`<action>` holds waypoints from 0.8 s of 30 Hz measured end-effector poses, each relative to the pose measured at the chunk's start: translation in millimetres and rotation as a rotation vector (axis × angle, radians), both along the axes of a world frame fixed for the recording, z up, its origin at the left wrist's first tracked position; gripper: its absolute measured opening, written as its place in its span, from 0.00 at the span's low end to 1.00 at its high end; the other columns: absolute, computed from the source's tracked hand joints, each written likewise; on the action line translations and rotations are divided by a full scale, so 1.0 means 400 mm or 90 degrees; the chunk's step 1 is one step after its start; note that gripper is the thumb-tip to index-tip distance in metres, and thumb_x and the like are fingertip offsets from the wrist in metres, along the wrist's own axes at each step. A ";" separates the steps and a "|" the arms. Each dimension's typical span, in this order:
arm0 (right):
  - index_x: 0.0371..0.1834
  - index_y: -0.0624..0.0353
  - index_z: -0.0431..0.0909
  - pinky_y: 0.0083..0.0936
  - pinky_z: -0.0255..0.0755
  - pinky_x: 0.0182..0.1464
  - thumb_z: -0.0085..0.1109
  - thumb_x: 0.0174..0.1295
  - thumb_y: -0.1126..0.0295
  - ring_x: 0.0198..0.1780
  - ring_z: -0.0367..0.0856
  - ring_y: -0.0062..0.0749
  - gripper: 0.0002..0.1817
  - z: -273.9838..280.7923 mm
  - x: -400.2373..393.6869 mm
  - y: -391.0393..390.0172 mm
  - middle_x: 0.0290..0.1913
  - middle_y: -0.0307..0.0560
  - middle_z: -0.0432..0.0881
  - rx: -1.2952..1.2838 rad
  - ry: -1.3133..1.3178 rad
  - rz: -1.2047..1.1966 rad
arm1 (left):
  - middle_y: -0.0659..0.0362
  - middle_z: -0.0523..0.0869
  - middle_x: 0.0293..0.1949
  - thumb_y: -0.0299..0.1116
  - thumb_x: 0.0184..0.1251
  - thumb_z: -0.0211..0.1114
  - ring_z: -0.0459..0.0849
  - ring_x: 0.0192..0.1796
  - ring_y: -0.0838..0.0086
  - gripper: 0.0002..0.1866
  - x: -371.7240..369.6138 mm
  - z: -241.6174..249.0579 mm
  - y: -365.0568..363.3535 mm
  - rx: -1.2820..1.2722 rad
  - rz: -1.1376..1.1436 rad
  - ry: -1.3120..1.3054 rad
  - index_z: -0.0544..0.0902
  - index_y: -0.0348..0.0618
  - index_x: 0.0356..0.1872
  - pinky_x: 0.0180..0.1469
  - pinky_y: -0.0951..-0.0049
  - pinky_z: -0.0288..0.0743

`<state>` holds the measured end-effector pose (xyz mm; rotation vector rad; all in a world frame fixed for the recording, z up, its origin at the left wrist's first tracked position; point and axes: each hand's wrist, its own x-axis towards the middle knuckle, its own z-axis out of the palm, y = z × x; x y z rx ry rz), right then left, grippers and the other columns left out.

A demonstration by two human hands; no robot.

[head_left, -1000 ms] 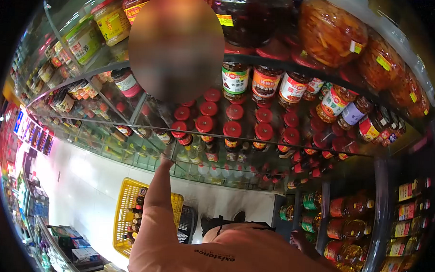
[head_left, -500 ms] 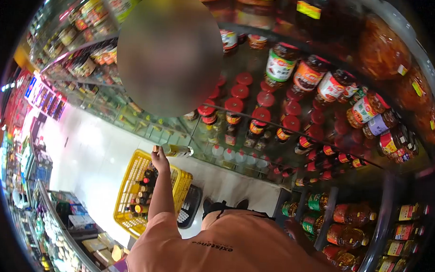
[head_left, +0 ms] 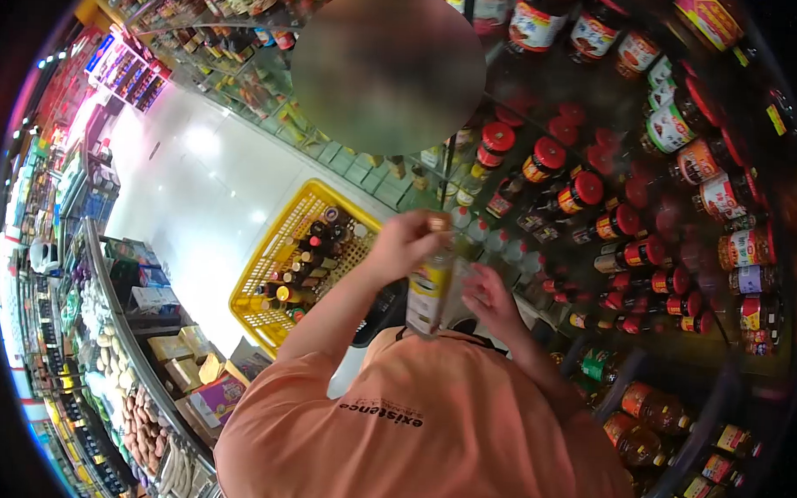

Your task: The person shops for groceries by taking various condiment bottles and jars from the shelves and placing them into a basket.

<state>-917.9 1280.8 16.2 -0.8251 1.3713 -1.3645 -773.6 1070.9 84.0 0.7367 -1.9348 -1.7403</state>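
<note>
My left hand (head_left: 407, 243) is closed around the neck of a clear glass bottle (head_left: 426, 294) with a yellow and white label. The bottle hangs upright in front of my chest, its brownish cap just above my fingers. To the right of it, my right hand (head_left: 492, 298) is raised with the fingers apart, close beside the bottle, and holds nothing. Behind my left forearm stands a yellow shopping basket (head_left: 254, 310) with several dark bottles (head_left: 315, 259) lying in it.
A glass shelf of red-lidded sauce jars (head_left: 628, 220) rises in front and to the right. Large oil bottles (head_left: 656, 407) sit at the lower right. On the left, a produce counter (head_left: 140, 354) borders the pale tiled floor (head_left: 185, 189).
My left hand has brought the bottle from over by the basket and shelf to in front of my chest. My right hand has come up beside it. The view has turned.
</note>
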 end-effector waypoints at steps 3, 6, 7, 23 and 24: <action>0.69 0.58 0.63 0.26 0.72 0.60 0.61 0.67 0.73 0.59 0.75 0.24 0.28 0.077 0.064 -0.089 0.58 0.43 0.77 -0.125 0.034 0.031 | 0.59 0.89 0.38 0.32 0.68 0.69 0.85 0.40 0.78 0.15 -0.043 0.073 0.013 -0.096 -0.123 -0.109 0.83 0.34 0.50 0.46 0.74 0.80; 0.68 0.60 0.64 0.27 0.71 0.60 0.59 0.68 0.74 0.58 0.75 0.23 0.26 0.096 0.084 -0.103 0.57 0.41 0.76 -0.128 -0.053 -0.046 | 0.51 0.89 0.42 0.42 0.65 0.72 0.88 0.40 0.69 0.23 -0.052 0.062 0.011 -0.056 -0.121 0.015 0.82 0.39 0.55 0.43 0.69 0.80; 0.68 0.60 0.64 0.27 0.71 0.60 0.59 0.68 0.75 0.58 0.75 0.22 0.26 0.096 0.085 -0.100 0.56 0.41 0.76 -0.142 -0.058 -0.084 | 0.51 0.89 0.42 0.42 0.65 0.72 0.88 0.40 0.69 0.23 -0.034 0.048 0.011 -0.053 -0.124 0.015 0.82 0.39 0.55 0.43 0.69 0.80; 0.67 0.58 0.63 0.43 0.76 0.61 0.60 0.71 0.63 0.62 0.77 0.37 0.26 0.075 0.267 -0.230 0.60 0.48 0.75 -0.113 -0.336 -0.256 | 0.53 0.75 0.66 0.19 0.63 0.70 0.75 0.67 0.67 0.36 0.417 -0.242 -0.024 0.404 -0.169 0.184 0.64 0.38 0.72 0.67 0.60 0.73; 0.67 0.58 0.62 0.41 0.75 0.62 0.61 0.70 0.65 0.62 0.77 0.36 0.26 0.066 0.280 -0.242 0.60 0.48 0.74 -0.096 -0.324 -0.242 | 0.52 0.77 0.64 0.22 0.65 0.69 0.77 0.65 0.68 0.33 0.439 -0.265 -0.027 0.372 -0.157 0.176 0.66 0.38 0.71 0.64 0.63 0.75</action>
